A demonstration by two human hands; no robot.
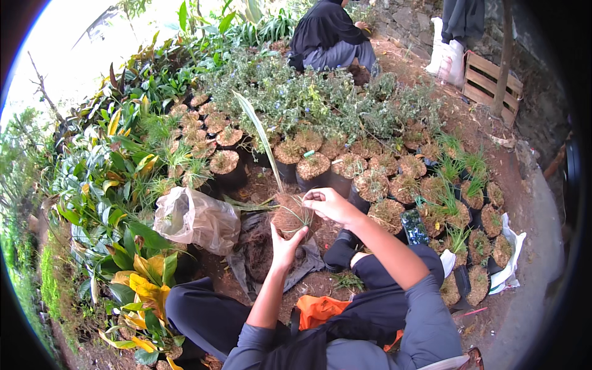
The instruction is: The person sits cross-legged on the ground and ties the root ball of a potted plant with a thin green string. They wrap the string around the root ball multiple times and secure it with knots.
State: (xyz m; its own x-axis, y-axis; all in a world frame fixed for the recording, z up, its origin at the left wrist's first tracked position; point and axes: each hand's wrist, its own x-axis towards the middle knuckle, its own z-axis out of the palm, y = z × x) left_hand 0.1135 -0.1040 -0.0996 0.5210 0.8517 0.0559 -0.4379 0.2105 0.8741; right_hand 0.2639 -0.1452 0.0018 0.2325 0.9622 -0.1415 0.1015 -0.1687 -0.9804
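My left hand (287,243) holds a ball of brown coconut fibre (287,213) from below, thumb against its near side. A long pale green-and-cream leaf (260,132) stands up from the ball. Thin pale green strands (301,216) cross the ball's surface. At its upper right, my right hand (330,206) has thumb and fingertips drawn together close to the fibre; whether a strand is pinched there is too small to tell. Beneath the ball, loose brown fibre (263,252) lies on a dark plastic sheet (305,263) on the ground.
A translucent plastic bag (196,219) stands left of the fibre. Black-bagged potted plants (313,169) crowd ahead and right, with a phone (415,226) among them. Leafy plants (148,277) line the left. An orange bag (319,311) lies between my legs. Another person (330,34) sits beyond the shrubs.
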